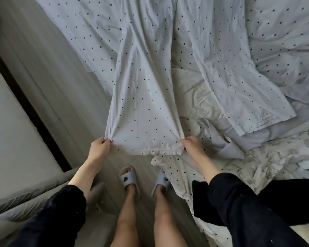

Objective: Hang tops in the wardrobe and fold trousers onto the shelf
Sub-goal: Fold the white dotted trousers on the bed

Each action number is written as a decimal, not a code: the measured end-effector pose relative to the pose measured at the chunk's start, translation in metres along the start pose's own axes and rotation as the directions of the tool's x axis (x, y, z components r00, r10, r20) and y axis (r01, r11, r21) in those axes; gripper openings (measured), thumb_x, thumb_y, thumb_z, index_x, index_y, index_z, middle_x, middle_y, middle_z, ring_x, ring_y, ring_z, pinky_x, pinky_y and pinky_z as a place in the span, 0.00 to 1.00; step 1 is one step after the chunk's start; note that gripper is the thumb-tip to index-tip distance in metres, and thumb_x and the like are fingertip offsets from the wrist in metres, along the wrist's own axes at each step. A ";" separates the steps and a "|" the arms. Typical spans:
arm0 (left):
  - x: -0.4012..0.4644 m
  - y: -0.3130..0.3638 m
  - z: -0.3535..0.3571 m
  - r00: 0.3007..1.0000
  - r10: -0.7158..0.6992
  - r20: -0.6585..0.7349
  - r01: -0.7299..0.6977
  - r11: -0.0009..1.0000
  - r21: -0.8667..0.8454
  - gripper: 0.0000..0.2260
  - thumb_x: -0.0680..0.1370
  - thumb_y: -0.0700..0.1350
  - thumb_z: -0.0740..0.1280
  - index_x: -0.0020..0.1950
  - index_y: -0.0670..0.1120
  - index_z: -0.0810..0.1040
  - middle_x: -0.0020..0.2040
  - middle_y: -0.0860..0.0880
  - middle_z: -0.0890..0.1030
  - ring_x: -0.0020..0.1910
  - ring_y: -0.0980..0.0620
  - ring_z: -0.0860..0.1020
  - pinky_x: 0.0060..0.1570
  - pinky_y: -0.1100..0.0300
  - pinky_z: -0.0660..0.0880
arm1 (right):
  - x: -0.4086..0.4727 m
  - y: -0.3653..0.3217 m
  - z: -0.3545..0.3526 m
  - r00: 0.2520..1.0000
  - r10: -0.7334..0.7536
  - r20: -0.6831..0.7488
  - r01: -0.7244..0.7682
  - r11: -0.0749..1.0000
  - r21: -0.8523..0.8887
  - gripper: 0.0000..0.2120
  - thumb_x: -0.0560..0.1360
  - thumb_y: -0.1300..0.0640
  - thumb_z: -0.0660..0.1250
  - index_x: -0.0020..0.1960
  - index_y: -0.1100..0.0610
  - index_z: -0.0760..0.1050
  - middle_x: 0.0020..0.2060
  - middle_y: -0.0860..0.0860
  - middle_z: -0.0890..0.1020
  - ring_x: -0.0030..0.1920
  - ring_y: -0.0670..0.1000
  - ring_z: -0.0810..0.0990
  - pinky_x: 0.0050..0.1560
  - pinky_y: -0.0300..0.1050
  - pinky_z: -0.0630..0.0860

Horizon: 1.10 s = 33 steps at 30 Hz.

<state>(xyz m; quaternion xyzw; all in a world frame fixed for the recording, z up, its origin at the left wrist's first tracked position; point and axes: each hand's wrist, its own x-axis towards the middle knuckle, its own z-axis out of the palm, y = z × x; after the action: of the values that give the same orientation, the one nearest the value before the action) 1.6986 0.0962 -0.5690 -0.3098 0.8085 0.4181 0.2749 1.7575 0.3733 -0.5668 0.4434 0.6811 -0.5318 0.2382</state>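
White trousers with small dark dots [144, 97] lie stretched across the bed towards me. One leg is pulled taut off the bed's edge. My left hand [99, 146] pinches the left corner of that leg's hem, and my right hand [192, 144] pinches the right corner. The hem hangs between my hands above the floor. The other leg [239, 90] lies flat on the bed to the right, its hem near the bed's edge.
The bed [194, 97] is covered with rumpled white and dotted bedding. A black garment [284, 198] lies on it at the lower right. Grey wood floor [48, 77] runs along the left, with a dark-edged white panel [11, 125] beside it. My slippered feet [144, 180] stand below the hem.
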 end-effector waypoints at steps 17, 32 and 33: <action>-0.072 0.002 0.059 0.972 -0.054 0.228 -0.034 0.929 0.367 0.09 0.78 0.39 0.59 0.39 0.41 0.75 0.33 0.46 0.76 0.33 0.48 0.74 0.28 0.64 0.68 | -0.021 0.056 -0.083 0.980 -0.006 -0.197 -0.063 0.939 -0.339 0.11 0.77 0.58 0.62 0.35 0.56 0.69 0.35 0.50 0.74 0.43 0.52 0.73 0.42 0.43 0.65; -0.125 0.100 0.282 0.624 0.737 0.260 -0.737 0.445 0.509 0.15 0.71 0.38 0.65 0.58 0.45 0.77 0.56 0.46 0.78 0.54 0.42 0.75 0.50 0.48 0.68 | 0.086 0.031 -0.274 0.794 -0.025 -0.607 -0.033 0.996 -0.085 0.17 0.78 0.50 0.59 0.60 0.60 0.72 0.55 0.56 0.79 0.56 0.58 0.77 0.57 0.53 0.71; -0.127 0.105 0.300 0.526 0.780 0.339 -0.791 0.303 0.531 0.16 0.68 0.39 0.69 0.55 0.45 0.78 0.53 0.46 0.79 0.50 0.42 0.77 0.47 0.49 0.70 | 0.094 0.029 -0.283 0.791 0.006 -0.612 -0.004 1.000 0.003 0.19 0.78 0.49 0.61 0.61 0.62 0.71 0.56 0.56 0.78 0.57 0.57 0.76 0.58 0.52 0.72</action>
<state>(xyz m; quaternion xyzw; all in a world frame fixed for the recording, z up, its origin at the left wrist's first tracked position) 1.7603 0.4324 -0.5761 0.2390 0.9406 0.2038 0.1288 1.7774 0.6717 -0.5655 0.5936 0.7198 -0.3597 0.0059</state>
